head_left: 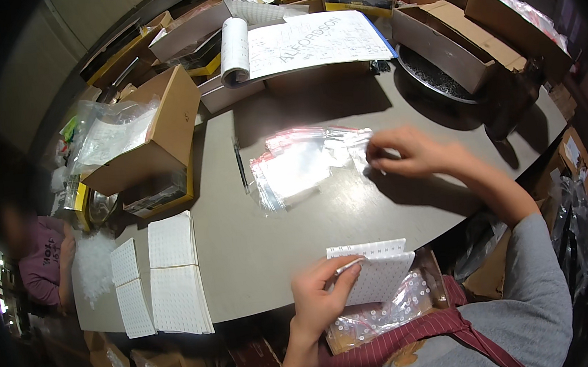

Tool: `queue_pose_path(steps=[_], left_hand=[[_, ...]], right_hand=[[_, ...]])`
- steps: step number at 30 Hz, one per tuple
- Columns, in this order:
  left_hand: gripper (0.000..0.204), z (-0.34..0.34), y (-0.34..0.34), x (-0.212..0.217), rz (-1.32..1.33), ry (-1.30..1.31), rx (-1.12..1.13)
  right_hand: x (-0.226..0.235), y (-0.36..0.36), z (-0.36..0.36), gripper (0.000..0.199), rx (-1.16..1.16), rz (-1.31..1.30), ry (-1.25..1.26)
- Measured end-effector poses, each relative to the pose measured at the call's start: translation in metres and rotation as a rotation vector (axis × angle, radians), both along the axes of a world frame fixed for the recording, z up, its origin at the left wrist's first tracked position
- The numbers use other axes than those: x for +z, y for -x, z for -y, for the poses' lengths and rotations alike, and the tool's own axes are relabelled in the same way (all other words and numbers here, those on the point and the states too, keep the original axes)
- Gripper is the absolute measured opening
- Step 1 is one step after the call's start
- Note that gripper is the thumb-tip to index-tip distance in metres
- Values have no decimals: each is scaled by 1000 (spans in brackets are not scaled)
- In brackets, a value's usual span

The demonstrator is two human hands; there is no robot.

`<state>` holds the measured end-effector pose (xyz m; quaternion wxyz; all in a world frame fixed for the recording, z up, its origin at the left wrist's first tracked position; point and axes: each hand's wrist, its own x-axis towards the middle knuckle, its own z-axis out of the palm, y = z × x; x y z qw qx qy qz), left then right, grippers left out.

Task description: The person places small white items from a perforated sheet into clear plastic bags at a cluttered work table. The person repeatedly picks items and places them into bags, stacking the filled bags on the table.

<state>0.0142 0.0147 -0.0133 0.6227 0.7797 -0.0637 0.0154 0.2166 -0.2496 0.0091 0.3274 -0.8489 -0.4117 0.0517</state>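
Observation:
My left hand [323, 294] is closed on a folded sheet of small printed labels [379, 277], pinching its left edge between thumb and fingers at the table's near edge. My right hand [407, 152] reaches over the table with its fingers curled into a pinch. It is at the right end of a pile of clear zip bags [299, 165] with reddish seal strips, which shine under the light. Blur and glare hide what its fingertips hold. Below the label sheet, near my lap, lies a clear plastic bag of small white round pieces [396, 311].
A black pen [240, 166] lies left of the bags. Banded stacks of label sheets [176, 274] lie front left, beside a heap of whitish clear pieces [95, 267]. Cardboard boxes [157, 139] line the back and left. A clipboard of papers [316, 42] rests there. Another person [45, 254] sits left.

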Motion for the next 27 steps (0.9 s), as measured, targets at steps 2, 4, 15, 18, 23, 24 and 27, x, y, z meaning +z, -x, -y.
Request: queue_pose_path(steps=[2, 4, 15, 18, 23, 24, 27], left_hand=[[18, -4, -2, -4, 158, -84, -103], [23, 2, -4, -16, 381, -93, -199], [12, 42, -23, -10, 510, -210, -486], [7, 42, -24, -2, 454, -203, -530], [3, 39, -23, 5, 351, -208, -576], [3, 37, -22, 6, 329, -205, -580], [5, 34, -19, 14, 266, -221, -583]], right_hand=[[-7, 31, 5, 17, 24, -66, -56], [-6, 65, 5, 18, 79, -97, -68], [-11, 73, 10, 10, 84, -98, -133], [2, 57, 15, 13, 143, -254, -40], [15, 36, 13, 23, 191, -365, 3], [20, 34, 11, 22, 206, -355, 51], [24, 32, 11, 21, 269, -283, 168]])
